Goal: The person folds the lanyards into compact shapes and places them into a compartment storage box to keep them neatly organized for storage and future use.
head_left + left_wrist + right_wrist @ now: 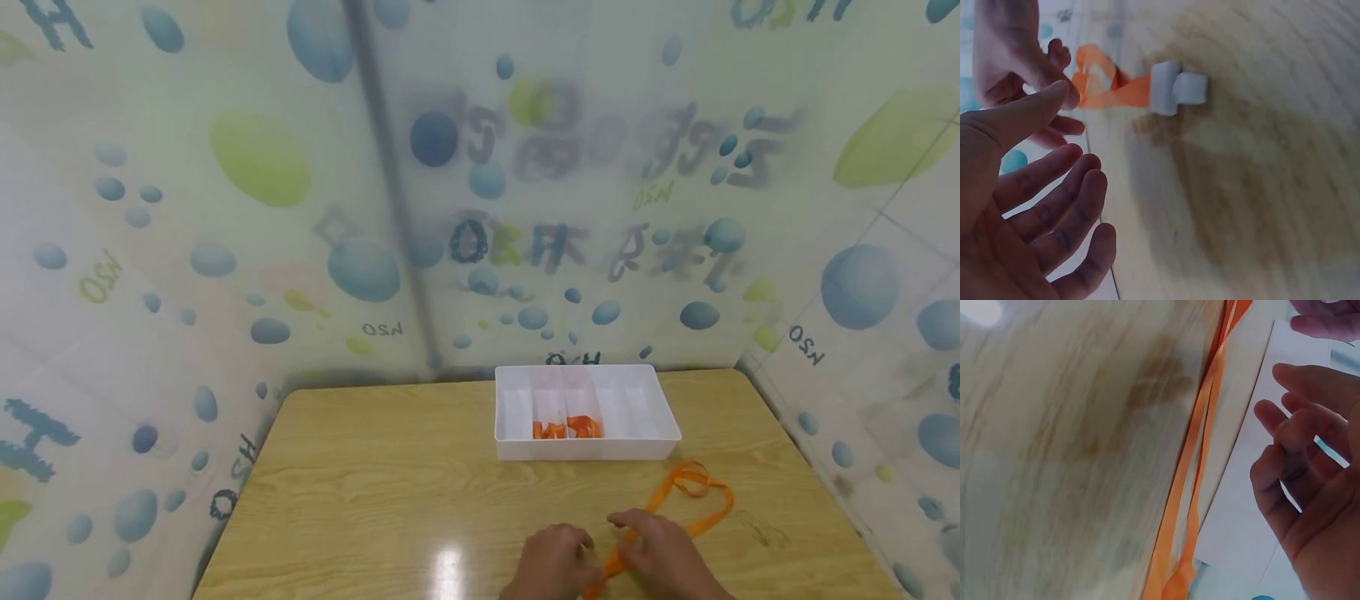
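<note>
From my seat at the feed I see the left hand (551,560) over the near part of the wooden table (360,492), its fingers spread and gently bent, the thumb well away from them, holding nothing. The right hand (667,554) is just to its right; in its own wrist view the fingers curve loosely with the thumb clear of them, and they pinch nothing. An orange strap (660,492) lies on the table, running from the near side between the two hands, partly hidden by the right one, and opening into a loop on the far right. I cannot tell whether either hand touches it. My left wrist view shows a white fitting (1165,89) at one end of the strap, close to the wood. Farther off, a white tray (585,451) with compartments sits by the table's far edge, and orange pieces (585,427) lie in the second and third compartments from the left. Beyond it rises a pale backdrop (187,100) printed with blue and green spots
</note>
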